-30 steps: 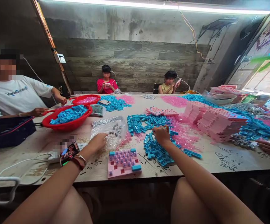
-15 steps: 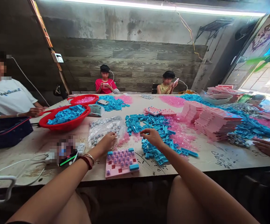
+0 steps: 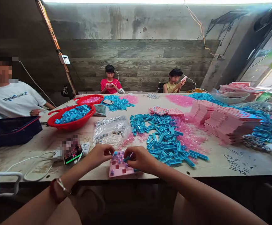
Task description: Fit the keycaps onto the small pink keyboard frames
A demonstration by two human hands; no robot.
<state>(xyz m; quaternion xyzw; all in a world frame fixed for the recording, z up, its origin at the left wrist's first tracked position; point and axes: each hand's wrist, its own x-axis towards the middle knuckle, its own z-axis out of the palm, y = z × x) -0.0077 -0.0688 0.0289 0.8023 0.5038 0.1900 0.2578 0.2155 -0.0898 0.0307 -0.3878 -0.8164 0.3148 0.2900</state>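
A pink keypad plate (image 3: pixel 120 168) with small purple caps lies at the table's near edge. Both my hands are over it. My left hand (image 3: pixel 100 153) is pinched at its upper left corner, on something small I cannot make out. My right hand (image 3: pixel 139 158) is curled over its right side and pinches a small blue key piece (image 3: pixel 126 158). A heap of blue key pieces (image 3: pixel 164 143) lies just right of my right hand, on scattered pink bits. A clear bag of small grey parts (image 3: pixel 111 129) lies behind the plate.
A red basin of blue pieces (image 3: pixel 71 116) stands at left, a phone (image 3: pixel 73 154) and white cable near my left arm. Stacks of pink plates (image 3: pixel 222 120) rise at right. A person in a white shirt (image 3: pixel 9 98) sits at left; two people sit at the far end.
Both hands have drawn back from the bag and the blue heap to the pink plate at the near edge. My right hand now carries a blue piece.
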